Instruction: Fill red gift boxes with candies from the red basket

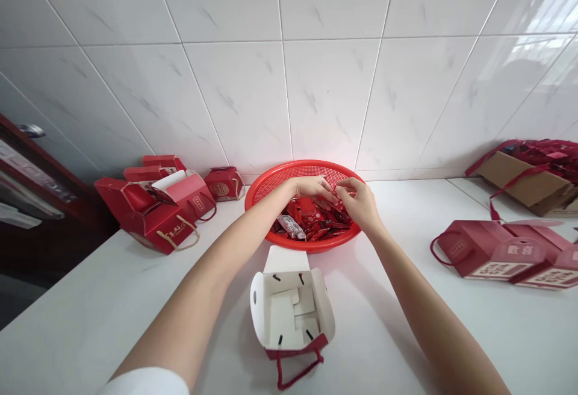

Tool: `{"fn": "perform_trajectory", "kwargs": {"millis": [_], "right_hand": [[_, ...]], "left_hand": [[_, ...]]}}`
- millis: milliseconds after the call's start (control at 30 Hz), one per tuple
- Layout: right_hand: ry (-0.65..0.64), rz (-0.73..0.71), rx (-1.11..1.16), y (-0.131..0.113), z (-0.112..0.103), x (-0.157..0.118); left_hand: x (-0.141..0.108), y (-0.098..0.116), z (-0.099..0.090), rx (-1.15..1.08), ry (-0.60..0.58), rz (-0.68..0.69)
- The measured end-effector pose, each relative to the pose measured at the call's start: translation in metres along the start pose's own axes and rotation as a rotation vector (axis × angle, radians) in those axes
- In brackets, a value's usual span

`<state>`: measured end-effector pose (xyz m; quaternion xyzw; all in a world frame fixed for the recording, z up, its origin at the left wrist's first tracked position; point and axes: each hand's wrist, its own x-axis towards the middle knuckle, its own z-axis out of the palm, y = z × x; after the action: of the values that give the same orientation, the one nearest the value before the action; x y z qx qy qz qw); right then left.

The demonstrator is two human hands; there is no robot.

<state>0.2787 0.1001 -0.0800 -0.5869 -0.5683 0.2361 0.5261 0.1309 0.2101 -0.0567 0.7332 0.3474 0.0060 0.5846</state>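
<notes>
A red plastic basket (311, 247) holds many small shiny red packets (311, 217) and one clear-and-white wrapped packet (291, 226). Over the packets reaches my left hand (313, 189), its fingers stretched out and apart, the tips close beside a red packet. My right hand (361, 205) is at the basket's right side, thumb and fingers pinched on that red patterned packet (338, 203). In front of the basket stands an open gift box (284, 307), white inside with nothing in it, its lid flaps spread and a dark red cord handle hanging at the near side.
Several red gift boxes (156, 211) are grouped on the left, some open, with a small closed box (223, 184) behind. On the right lie dark red gift boxes (497, 250) and a cardboard carton (519, 178) of red ribbon-like material. A tiled wall (329, 94) backs the white counter (374, 329).
</notes>
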Motion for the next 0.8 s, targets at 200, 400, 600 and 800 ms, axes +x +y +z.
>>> {"fn": "perform_trajectory", "kwargs": {"millis": [200,400,600,800], "right_hand": [[0.076,0.013,0.087,0.003,0.000,0.003],[-0.146,-0.062,0.154,0.003,-0.002,0.001],[-0.275,-0.126,0.208,0.002,-0.005,-0.001],[-0.262,-0.067,0.194,0.003,-0.006,-0.001]], "left_hand": [[-0.023,0.010,0.006,0.137,0.040,0.072],[-0.055,0.006,0.006,0.321,0.206,0.167],[-0.067,-0.003,0.017,0.310,0.323,0.259],[-0.067,-0.007,0.031,0.172,0.625,0.324]]}}
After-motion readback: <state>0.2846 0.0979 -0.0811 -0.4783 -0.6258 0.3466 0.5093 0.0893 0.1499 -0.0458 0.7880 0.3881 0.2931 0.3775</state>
